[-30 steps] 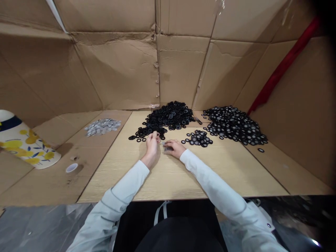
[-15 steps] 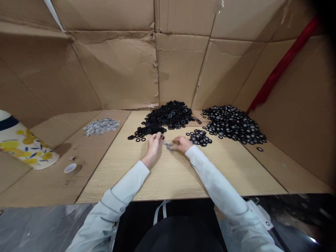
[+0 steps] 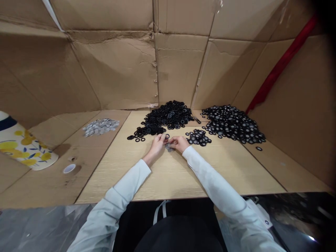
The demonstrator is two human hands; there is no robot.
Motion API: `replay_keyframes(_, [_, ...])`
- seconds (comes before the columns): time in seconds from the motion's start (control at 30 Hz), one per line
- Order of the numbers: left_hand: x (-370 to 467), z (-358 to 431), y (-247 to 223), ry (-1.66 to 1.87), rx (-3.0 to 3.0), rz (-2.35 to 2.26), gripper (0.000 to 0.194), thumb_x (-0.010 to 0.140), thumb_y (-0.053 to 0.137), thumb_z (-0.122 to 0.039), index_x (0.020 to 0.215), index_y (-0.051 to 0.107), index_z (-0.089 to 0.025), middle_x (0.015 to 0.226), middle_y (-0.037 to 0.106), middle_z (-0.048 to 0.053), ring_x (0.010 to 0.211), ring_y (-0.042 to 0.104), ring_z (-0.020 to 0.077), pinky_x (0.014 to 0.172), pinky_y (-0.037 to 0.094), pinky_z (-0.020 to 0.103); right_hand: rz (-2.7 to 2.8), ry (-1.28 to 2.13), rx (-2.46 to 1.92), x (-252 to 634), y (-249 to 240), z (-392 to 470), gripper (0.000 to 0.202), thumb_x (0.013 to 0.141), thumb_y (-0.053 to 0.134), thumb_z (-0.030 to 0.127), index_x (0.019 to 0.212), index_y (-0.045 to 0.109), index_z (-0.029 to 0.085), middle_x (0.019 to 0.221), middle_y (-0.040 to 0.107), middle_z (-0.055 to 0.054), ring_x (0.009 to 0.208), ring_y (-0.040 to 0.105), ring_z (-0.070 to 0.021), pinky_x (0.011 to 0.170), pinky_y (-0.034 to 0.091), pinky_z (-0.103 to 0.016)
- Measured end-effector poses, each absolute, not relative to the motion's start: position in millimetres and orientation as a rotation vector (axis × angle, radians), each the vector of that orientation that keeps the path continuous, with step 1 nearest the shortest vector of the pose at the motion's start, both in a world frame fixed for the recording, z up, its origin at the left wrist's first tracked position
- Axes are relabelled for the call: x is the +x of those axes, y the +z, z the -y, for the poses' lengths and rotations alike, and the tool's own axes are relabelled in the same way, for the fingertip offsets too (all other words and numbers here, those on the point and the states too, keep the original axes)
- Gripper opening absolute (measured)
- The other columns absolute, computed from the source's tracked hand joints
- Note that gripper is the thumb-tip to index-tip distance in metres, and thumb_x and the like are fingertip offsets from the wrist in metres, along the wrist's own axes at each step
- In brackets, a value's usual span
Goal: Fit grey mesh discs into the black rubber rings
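Note:
My left hand (image 3: 158, 143) pinches a black ring (image 3: 167, 136) at its fingertips, in front of the pile of black rings (image 3: 169, 115). Close beside it, the fingers of my right hand (image 3: 179, 143) are pressed together; what they hold is too small to make out. Under the fingertips lie a few grey discs (image 3: 169, 147) on the pale board (image 3: 173, 175). Just right of my right hand is a small heap of black rings with grey centres (image 3: 200, 137). A larger pile of the same pieces (image 3: 233, 124) lies behind it to the right.
Grey discs (image 3: 101, 126) form a pile at the left. A roll of tape (image 3: 69, 168) and a flowered container (image 3: 26, 145) stand further left. Small dark snips (image 3: 196, 120) lie behind the centre. Cardboard walls (image 3: 118, 70) surround the surface, with a red strip (image 3: 283, 66) at right.
My left hand has moved right, with a black ring now visible at its fingertips. My right hand has shifted slightly left, so the fingertips of both hands meet.

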State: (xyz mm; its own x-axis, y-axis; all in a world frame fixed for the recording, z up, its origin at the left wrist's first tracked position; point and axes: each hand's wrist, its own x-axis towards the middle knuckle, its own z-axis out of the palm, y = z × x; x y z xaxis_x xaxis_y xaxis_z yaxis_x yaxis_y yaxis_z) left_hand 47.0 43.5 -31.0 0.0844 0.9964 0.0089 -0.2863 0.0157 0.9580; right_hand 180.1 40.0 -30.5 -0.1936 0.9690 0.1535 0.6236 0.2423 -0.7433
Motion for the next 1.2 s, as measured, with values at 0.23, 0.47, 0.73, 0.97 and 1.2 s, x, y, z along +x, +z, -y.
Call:
replay_keyframes(0.23, [44,-41,-30,1.244,1.023,-0.998,0.026,0.063,0.068,-0.035,0.068,0.056,-0.013,0.066,0.06,0.004,0.063,0.059,0.0142,0.069,0.047,0.031,1.69,0.902,-1.271,183,-39,-45,0.013,0.061,0.067,0.017,0.073,0.066,0.013,0.061,0.066,-0.004,0.051,0.058,-0.012,0.054,0.048,-0.025])
replay_keyframes(0.47, [47,-35,-30,1.216,1.001,-0.948,0.02,0.062,0.069,-0.028,0.063,0.056,-0.012,0.063,0.06,0.003,0.059,0.058,0.0117,0.069,0.047,0.028,1.561,0.854,-1.202,184,-38,-46,0.017,0.059,0.067,0.017,0.076,0.066,0.014,0.074,0.069,-0.006,0.065,0.063,-0.0148,0.068,0.052,-0.03])
replay_keyframes(0.73, [47,-33,-28,1.149,1.009,-0.908,0.014,0.062,0.069,-0.024,0.065,0.062,-0.012,0.067,0.064,0.006,0.06,0.059,0.0115,0.072,0.047,0.029,1.531,0.849,-1.201,184,-34,-44,0.014,0.064,0.064,0.022,0.076,0.067,0.015,0.078,0.07,-0.005,0.07,0.064,-0.016,0.071,0.053,-0.031])
replay_keyframes(0.97, [46,-31,-28,1.152,1.161,-0.929,0.014,0.061,0.069,-0.025,0.066,0.065,-0.012,0.068,0.064,0.007,0.061,0.058,0.0135,0.067,0.046,0.029,1.521,0.846,-1.252,184,-27,-40,0.019,0.064,0.062,0.019,0.081,0.066,0.014,0.069,0.068,-0.004,0.061,0.061,-0.0142,0.064,0.052,-0.029])
replay_keyframes(1.2, [46,-30,-29,1.209,1.416,-1.072,0.015,0.072,0.054,-0.025,0.065,0.061,-0.014,0.059,0.059,0.004,0.053,0.053,0.0125,0.052,0.039,0.024,1.515,0.861,-1.307,185,-18,-37,0.024,0.059,0.069,0.026,0.078,0.067,0.012,0.079,0.068,-0.008,0.064,0.059,-0.0136,0.062,0.049,-0.027])
